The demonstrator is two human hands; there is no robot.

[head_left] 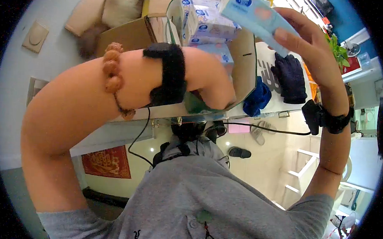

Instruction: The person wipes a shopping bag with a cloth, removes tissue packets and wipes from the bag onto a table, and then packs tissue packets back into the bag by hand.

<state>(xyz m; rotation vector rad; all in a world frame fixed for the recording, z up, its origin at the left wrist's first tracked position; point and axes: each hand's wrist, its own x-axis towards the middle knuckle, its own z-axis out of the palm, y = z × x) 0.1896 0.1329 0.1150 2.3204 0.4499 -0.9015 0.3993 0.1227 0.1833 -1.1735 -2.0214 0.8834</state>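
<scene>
My right hand [306, 43] grips a light blue tissue pack [256, 16], thumb on its front, raised above the right rim of an open carton [246, 64]. My left hand [214, 80] bends down over the carton's near side; its fingers are blurred and mostly hidden, so I cannot tell whether they hold anything. A beaded bracelet [113, 68] and a black strap [170, 74] sit on my left forearm. Inside the carton stand several white tissue packs [207, 21], with another blue pack [219, 51] beyond my left hand.
Dark gloves [292, 78] and a crumpled blue cloth [257, 96] lie on the white table right of the carton. Another cardboard box [122, 35] stands at the left. A black cable [263, 128] runs from my right wrist strap. Slippers [239, 152] lie on the floor below.
</scene>
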